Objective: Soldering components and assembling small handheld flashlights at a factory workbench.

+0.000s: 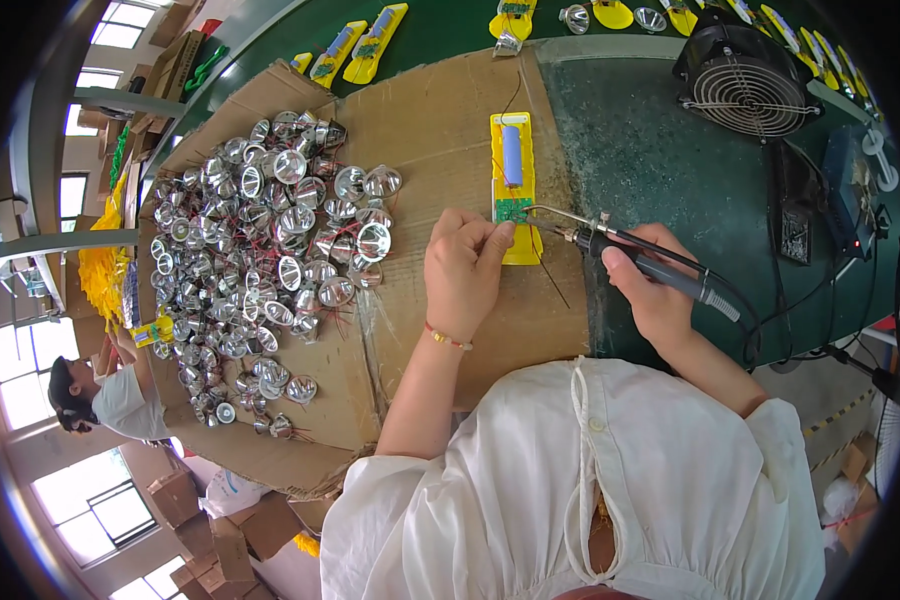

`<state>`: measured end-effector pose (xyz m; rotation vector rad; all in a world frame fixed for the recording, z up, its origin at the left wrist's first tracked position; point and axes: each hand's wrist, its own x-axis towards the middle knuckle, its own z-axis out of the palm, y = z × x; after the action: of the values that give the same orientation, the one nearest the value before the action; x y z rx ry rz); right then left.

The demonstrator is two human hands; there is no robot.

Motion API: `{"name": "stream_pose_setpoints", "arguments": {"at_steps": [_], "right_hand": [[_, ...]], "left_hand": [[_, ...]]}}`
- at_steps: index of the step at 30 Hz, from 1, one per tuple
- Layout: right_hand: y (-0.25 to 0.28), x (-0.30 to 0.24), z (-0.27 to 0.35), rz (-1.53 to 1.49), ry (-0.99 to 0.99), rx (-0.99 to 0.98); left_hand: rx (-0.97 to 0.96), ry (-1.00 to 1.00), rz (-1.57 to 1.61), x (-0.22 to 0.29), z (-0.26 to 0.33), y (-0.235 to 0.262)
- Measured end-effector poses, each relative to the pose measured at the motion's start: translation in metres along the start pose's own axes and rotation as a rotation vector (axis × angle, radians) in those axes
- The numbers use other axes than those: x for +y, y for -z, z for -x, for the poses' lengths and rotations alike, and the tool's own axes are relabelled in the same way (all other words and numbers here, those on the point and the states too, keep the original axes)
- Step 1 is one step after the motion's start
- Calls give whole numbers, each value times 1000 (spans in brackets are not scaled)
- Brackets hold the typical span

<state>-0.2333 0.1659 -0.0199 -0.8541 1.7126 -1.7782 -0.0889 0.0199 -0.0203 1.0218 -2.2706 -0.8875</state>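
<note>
A yellow plastic housing (517,246) lies lengthwise on the cardboard in front of me. It carries a blue cylindrical battery (512,158) and, below that, a small green circuit board (510,207). My left hand (464,262) is at the housing's left edge, thumb and forefinger pinched beside the board; what they hold is too small to make out. In my right hand (658,300) is a soldering iron (662,272) with a thin curved metal tube on it, its tip end pointing left over the board. A thin dark wire (553,275) trails across the housing's lower end.
Many silver reflector cups (290,220) with red wires fill a cardboard tray on the left. A black fan (750,85) stands at the back right, near a blue-grey box (848,180) with cables. More yellow housings (375,45) line the far edge. Another person (110,390) is at far left.
</note>
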Motion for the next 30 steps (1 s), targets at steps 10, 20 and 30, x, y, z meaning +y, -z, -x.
{"name": "stream_pose_setpoints", "arguments": {"at_steps": [10, 20, 30], "right_hand": [[-1, 0, -2, 19, 26, -9], [3, 1, 2, -50, -52, 73], [4, 4, 1, 10, -4, 26]], "left_hand": [[-95, 86, 67, 4, -6, 5], [-90, 89, 87, 3, -7, 6], [-92, 99, 113, 3, -7, 5]]}}
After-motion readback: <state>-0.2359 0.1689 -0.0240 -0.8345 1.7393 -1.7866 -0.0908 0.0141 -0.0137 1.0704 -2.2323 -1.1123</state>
